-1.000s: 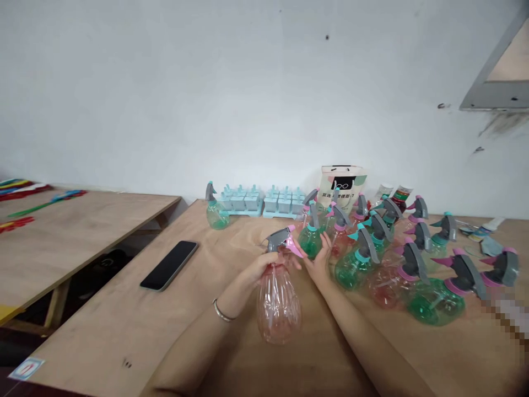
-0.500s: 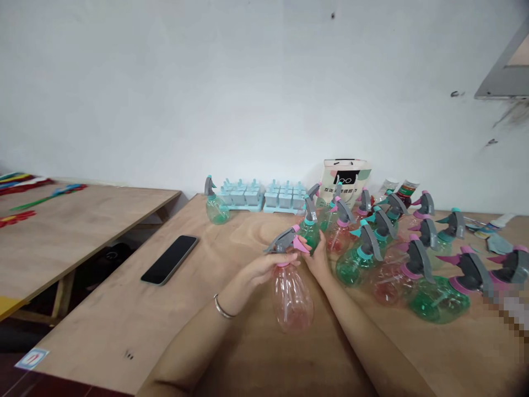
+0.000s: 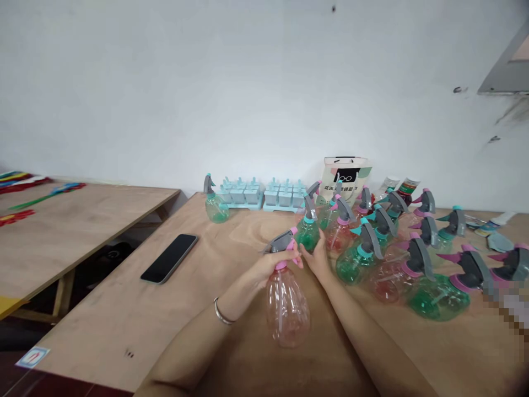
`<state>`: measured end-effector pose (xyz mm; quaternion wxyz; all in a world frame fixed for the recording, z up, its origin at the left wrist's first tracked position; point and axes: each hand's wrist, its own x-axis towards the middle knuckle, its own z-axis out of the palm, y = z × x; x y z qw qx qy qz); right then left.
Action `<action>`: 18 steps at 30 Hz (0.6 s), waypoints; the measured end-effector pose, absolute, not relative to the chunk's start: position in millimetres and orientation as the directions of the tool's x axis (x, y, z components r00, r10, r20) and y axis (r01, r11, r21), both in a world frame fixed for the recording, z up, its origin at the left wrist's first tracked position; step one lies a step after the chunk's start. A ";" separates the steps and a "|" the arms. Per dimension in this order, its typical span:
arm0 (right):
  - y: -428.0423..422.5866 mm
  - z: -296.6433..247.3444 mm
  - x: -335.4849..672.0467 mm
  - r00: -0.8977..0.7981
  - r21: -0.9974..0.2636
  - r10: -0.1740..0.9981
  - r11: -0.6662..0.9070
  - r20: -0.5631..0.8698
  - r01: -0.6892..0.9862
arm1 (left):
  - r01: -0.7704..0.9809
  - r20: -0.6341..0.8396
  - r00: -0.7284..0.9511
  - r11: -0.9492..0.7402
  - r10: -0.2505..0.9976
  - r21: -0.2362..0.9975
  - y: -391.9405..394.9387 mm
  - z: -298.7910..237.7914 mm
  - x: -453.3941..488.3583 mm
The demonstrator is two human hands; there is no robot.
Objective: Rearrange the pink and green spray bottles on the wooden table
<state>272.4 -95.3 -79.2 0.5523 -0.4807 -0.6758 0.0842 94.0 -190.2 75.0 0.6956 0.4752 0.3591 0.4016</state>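
Note:
My left hand (image 3: 276,263) is closed around the neck and trigger of a clear pink spray bottle (image 3: 288,309) with a grey and pink head. That bottle is upright, tilted slightly, in front of me. Just to the right, my right hand (image 3: 317,258) has its thumb raised and fingers apart, with nothing seen in it. Behind it stands a green spray bottle (image 3: 308,231) with a grey and turquoise head; whether the hand touches it I cannot tell.
Several pink and green spray bottles crowd the right side, one green bottle (image 3: 350,267) nearest my right hand. A phone (image 3: 169,258) lies left. Pale blue popsicle molds (image 3: 243,194), a lone green spray bottle (image 3: 216,209) and a paper bag (image 3: 345,179) stand along the wall.
My left hand's fingers have wrapped over the pink trigger, and the bottle's base has swung slightly left and closer. My right hand has come away from the trigger.

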 end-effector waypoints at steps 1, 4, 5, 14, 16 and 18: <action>-94.8 -79.3 272.7 0.067 -0.642 0.740 0.529 0.669 0.555 | -0.216 -0.114 0.428 0.224 0.897 0.950 -190.5 76.8 94.2; -93.6 -79.5 273.3 0.054 -0.632 0.730 0.549 0.681 0.547 | -0.231 -0.064 0.478 0.196 0.876 0.953 -189.4 78.8 94.0; -93.4 -79.5 273.4 0.054 -0.631 0.728 0.552 0.684 0.545 | -0.236 -0.042 0.483 0.177 0.874 0.956 -189.2 78.8 93.9; -93.2 -79.7 272.7 0.051 -0.639 0.734 0.553 0.678 0.535 | -0.195 0.120 0.593 -0.002 0.797 0.981 -195.4 82.6 91.3; -93.1 -78.1 272.8 0.031 -0.618 0.720 0.572 0.694 0.539 | -0.233 0.150 0.608 -0.006 0.780 0.973 -193.4 82.9 92.0; -93.0 -76.8 273.0 0.025 -0.610 0.713 0.581 0.701 0.539 | -0.256 0.163 0.571 -0.015 0.805 0.967 -192.5 82.8 93.2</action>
